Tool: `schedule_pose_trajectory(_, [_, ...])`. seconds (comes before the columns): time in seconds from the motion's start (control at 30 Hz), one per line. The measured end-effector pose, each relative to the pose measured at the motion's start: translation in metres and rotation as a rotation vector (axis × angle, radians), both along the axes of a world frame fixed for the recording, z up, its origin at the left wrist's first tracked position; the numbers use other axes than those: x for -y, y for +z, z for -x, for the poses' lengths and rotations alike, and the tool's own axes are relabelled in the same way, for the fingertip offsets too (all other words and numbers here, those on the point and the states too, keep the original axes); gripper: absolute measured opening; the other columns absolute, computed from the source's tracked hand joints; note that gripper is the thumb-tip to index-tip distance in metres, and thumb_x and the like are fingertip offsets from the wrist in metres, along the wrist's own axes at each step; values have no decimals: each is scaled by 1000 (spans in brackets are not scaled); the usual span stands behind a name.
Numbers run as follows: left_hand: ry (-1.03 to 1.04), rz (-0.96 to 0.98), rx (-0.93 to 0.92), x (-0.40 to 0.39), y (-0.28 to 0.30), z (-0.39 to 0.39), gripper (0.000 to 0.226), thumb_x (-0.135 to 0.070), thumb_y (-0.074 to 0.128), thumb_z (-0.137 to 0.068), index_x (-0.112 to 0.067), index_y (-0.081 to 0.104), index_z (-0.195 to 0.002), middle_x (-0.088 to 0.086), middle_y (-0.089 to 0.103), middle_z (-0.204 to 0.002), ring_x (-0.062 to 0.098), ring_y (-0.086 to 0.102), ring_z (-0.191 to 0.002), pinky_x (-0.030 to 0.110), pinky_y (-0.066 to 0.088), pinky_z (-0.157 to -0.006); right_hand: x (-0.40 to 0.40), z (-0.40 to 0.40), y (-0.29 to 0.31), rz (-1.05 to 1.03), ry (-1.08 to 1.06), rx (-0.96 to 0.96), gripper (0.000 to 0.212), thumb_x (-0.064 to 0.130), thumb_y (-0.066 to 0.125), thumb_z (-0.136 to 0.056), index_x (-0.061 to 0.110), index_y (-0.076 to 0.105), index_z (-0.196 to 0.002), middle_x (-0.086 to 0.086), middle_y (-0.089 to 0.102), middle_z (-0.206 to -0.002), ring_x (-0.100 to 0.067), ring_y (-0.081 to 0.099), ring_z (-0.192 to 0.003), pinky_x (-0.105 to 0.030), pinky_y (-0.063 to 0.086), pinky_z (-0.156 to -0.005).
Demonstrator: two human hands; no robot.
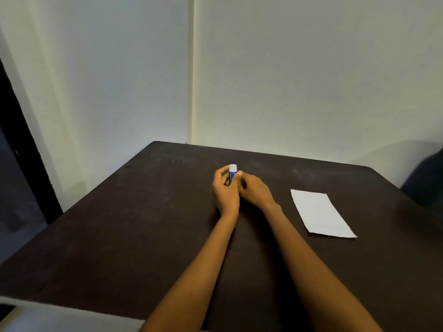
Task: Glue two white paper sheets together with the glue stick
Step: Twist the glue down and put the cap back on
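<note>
Far left of the frame, a dark door frame (16, 130) runs down beside the pale wall (119, 68), and a light grey surface (60, 317) cuts across the lower left corner. Across the dark brown bench (119, 236) now, and both forearms reach up from the bottom edge toward the middle of the picture. The left hand (225, 188) comes first, its grip curled around the lower body of the glue stick (232, 172), which stands upright just above centre with its white cap on top and blue barrel showing between the fingers. Tight against it on the right, the right hand (254, 189) presses in, fingertips clamped on the same barrel, so both grips are closed on the stick. Further right, well apart from the hands, white paper (321, 213) lies flat on the bench; whether it is one sheet or two stacked, I cannot tell. At the far right edge, a dark rounded shape (426, 178) sits by the wall.
</note>
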State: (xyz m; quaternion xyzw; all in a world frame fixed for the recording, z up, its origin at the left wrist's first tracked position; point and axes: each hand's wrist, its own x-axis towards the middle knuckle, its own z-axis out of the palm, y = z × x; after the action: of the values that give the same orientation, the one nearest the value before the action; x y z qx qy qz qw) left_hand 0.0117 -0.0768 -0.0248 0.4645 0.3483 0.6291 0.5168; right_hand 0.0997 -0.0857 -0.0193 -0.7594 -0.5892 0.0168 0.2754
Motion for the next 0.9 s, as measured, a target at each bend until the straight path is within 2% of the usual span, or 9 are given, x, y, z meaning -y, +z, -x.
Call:
schedule_pose_trajectory(0.07, [-2,2,-14,0,-1,-1,21,-14,74,-77,-11,61,-94,7,70,-92,23,69,-92,32,54,-79,11,-8,-2,-86,-106,-142,13,28,51,-87,17,54,-93,-4,66,-90,-26,60,-85,-32,41,-66])
schedule_pose_trajectory(0.17, [-95,8,-29,3,-2,-5,21,-13,72,-78,-7,62,-96,16,71,-95,29,68,-88,39,54,-80,33,-24,-6,-277,-232,-419,11,27,56,-83,19,49,-85,-1,63,-82,-23,59,-81,-37,45,-73])
schedule_pose_trajectory(0.23, [-191,-8,-57,6,-3,-9,23,-11,69,-80,-4,64,-101,14,71,-92,22,67,-79,29,54,-75,46,-33,-5,-432,-171,-678,13,22,61,-86,22,48,-85,-4,69,-90,-20,65,-89,-34,48,-77])
schedule_pose_trajectory(0.3, [-278,-36,-97,10,-2,-11,20,-7,67,-82,-3,66,-101,9,68,-80,14,63,-68,20,51,-67,56,-36,-2,-565,-50,-916,16,22,61,-89,25,50,-100,-1,71,-102,-9,66,-95,-24,51,-74])
schedule_pose_trajectory(0.37, [-355,-83,-131,14,-1,-15,11,-4,65,-82,-7,68,-93,6,65,-70,14,59,-63,22,49,-65,62,-38,3,-660,43,-1032,20,22,60,-91,22,53,-110,4,72,-104,-3,66,-90,-18,53,-68])
schedule_pose_trajectory(0.4, [-379,-97,-155,15,-2,-15,9,-3,64,-82,-9,68,-89,8,65,-70,15,59,-62,25,49,-65,62,-35,2,-669,66,-1066,17,21,60,-91,20,56,-108,3,72,-103,-3,67,-87,-17,53,-67])
schedule_pose_trajectory(0.53, [-448,-93,-156,15,-4,-14,19,-1,62,-84,5,67,-101,18,69,-89,2,64,-59,17,56,-62,56,-25,-5,-612,83,-1023,10,19,63,-89,14,59,-96,1,75,-90,-10,70,-84,-20,54,-71])
schedule_pose_trajectory(0.7, [-507,-123,-213,13,-6,-13,23,-6,61,-87,4,66,-107,23,70,-98,21,66,-80,25,58,-69,57,-30,-7,-567,110,-924,10,25,62,-89,19,60,-97,-3,74,-89,-16,71,-86,-25,56,-76])
schedule_pose_trajectory(0.9, [-480,-95,-230,11,-8,-12,23,-11,60,-88,-1,67,-108,18,71,-99,20,67,-72,21,56,-63,59,-27,-6,-527,133,-735,17,17,50,-96,27,62,-103,-1,67,-102,-20,65,-97,-38,54,-88])
